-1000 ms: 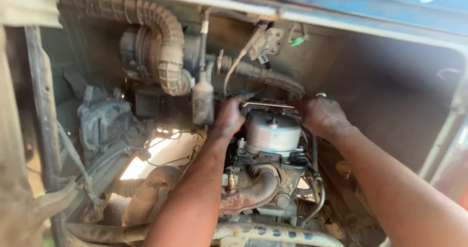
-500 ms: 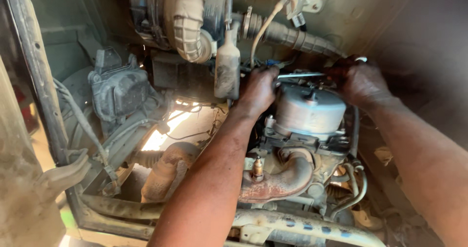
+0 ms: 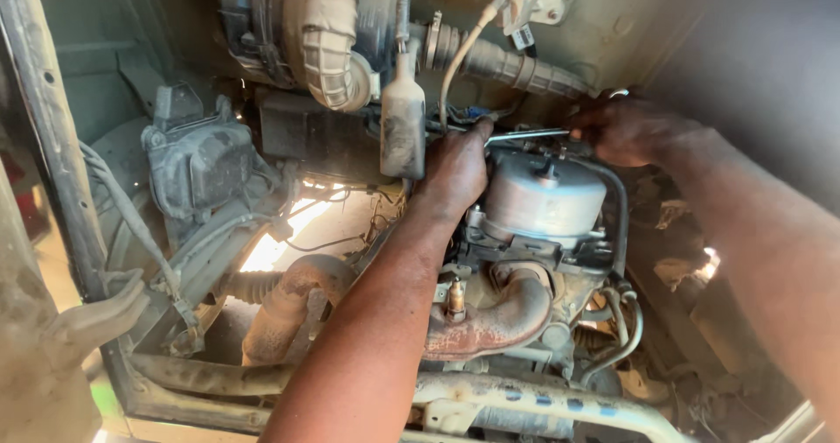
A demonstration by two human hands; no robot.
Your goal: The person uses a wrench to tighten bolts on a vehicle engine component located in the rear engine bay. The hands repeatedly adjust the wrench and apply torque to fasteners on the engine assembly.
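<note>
- Just above the middle of the frame, the left hand (image 3: pixel 455 170) reaches up into an engine bay, its fingers (image 3: pixel 479 132) curled narrow around the near end of a thin metal rod (image 3: pixel 528 133).
- Toward the upper right, the right hand (image 3: pixel 632 131) closes on the far end of the same rod; its fingers are wrapped tight, though dirt and shadow hide exactly how they sit.
- That rod lies nearly level between the two hands, just above a round grey metal canister (image 3: pixel 544 200).
- Beneath the canister sits a rusty curved exhaust manifold (image 3: pixel 494 312), with a small sensor plug (image 3: pixel 455 299) standing upright at its left side.
- Just left of the left hand, a dusty white plastic bottle (image 3: pixel 402 128) hangs upright, close to the knuckles.
- At the top centre, a ribbed beige air hose (image 3: pixel 332 41) bends downward; a second ribbed hose (image 3: pixel 516 67) runs rightward behind the bottle.
- On the left side, a grey dusty housing (image 3: pixel 197 163) sits well apart from both hands.
- Low in the frame, a rusted pipe (image 3: pixel 284 307) slants down to the left, and a pale crossbar (image 3: pixel 542 399) runs along the bottom.
- Sunlight shows through a gap below the left forearm.
</note>
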